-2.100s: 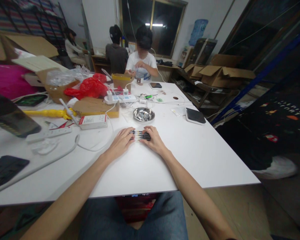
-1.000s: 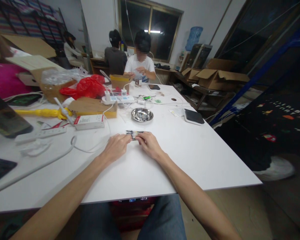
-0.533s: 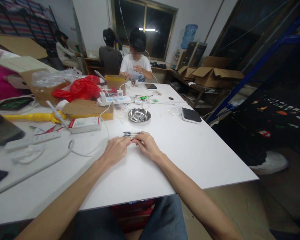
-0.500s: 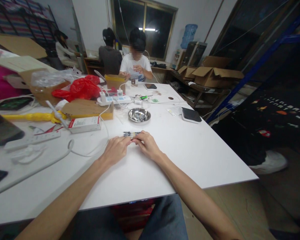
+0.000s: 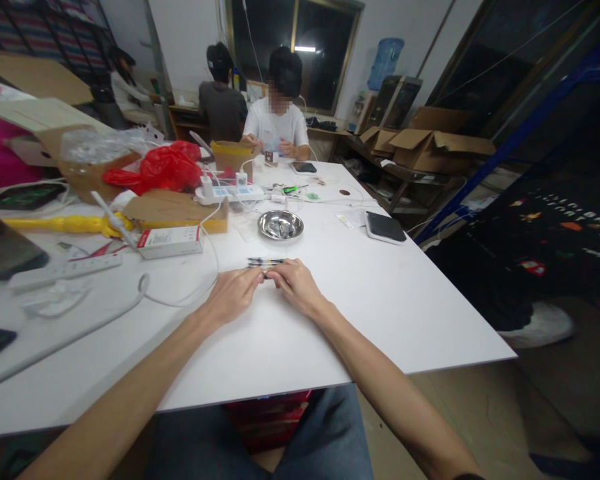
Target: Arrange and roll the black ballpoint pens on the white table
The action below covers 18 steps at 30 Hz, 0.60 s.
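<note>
i've got both hands flat on table (image 5: 380, 300); left hand (image 5: 233, 295) & right hand (image 5: 295, 285) fingertips curled, pinching 1 of the thin pens (image 5: 264, 262), w/ the rest lined up beside so they don't roll.

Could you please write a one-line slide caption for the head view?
Both hands, left hand and right hand, meet at thin dark pen refills on a white table, before a shiny steel bowl.
</note>
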Available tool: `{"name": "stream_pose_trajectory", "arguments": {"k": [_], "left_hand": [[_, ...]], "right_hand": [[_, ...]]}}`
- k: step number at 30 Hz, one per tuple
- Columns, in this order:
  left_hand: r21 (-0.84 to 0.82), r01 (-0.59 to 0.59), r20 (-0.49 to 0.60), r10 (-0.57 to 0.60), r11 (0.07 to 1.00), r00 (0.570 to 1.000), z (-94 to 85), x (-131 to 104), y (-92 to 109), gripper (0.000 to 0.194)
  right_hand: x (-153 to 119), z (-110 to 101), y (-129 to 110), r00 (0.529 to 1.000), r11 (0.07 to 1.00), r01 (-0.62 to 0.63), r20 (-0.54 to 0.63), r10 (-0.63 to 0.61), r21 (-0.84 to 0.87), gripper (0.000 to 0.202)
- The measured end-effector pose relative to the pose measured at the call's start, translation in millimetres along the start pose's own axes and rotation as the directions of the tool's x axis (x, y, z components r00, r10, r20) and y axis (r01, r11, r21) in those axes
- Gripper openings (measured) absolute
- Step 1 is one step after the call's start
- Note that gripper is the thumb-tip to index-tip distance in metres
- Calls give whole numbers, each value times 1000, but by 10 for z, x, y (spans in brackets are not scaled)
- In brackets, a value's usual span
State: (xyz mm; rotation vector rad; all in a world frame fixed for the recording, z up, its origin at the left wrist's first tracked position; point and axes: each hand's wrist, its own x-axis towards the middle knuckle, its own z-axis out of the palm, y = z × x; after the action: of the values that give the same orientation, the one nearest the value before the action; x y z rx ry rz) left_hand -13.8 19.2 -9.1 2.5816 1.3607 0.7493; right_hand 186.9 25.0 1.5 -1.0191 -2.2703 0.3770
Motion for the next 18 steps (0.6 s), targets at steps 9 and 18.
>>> {"name": "stream_pose_trajectory", "arguments": {"k": [9, 18], "left_hand": [[43, 34, 27, -35, 998, 999, 8, -10, -21, 31], [29, 92, 15, -93, 995, 996, -55, -37, -91, 30]], "right_hand": [[-6, 11, -33, 999, 999, 35, -30, -35, 31, 21], [-28, 7, 69, 983, 997, -28, -181, 40, 69, 15]]}}
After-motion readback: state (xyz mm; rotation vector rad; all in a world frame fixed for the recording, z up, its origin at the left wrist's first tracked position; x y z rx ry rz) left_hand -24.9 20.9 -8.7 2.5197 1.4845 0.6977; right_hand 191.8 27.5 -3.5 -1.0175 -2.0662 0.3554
